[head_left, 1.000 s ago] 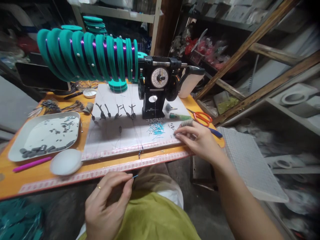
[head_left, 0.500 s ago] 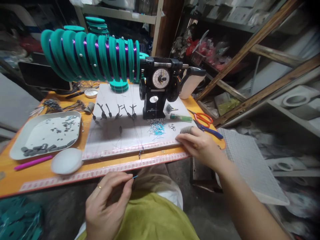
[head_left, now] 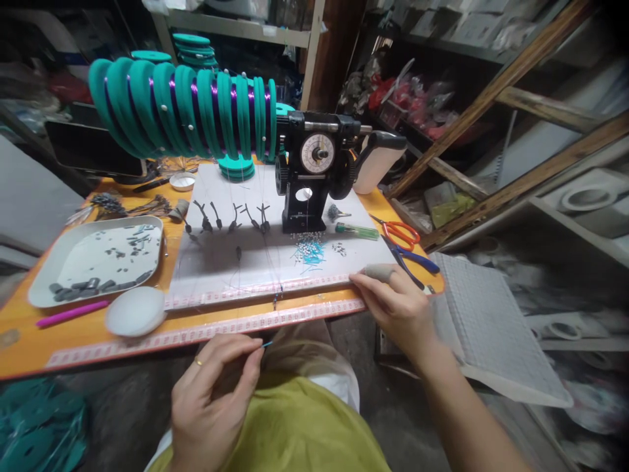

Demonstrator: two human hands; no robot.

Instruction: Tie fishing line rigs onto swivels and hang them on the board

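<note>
My left hand is above my lap, thumb and forefinger pinched on a thin blue stick whose tip pokes out to the right. At the right front edge of the white board, my right hand is closed in a pinch, a grey cover around one finger. What sits between those fingertips, if anything, is too small to make out. Just left of that hand lie a pile of blue sticks with tiny beads and a few small metal pieces.
A black winding machine carries a row of green spools over the board. Pliers with blue handles, orange-handled scissors and a green tube lie at right. A white tray, small dish and pink pen are at left.
My right hand has drawn slightly to the right and lower along the board's edge, fingers still pinched. The left hand stays almost in place with the blue stick. The view has shifted a little.
</note>
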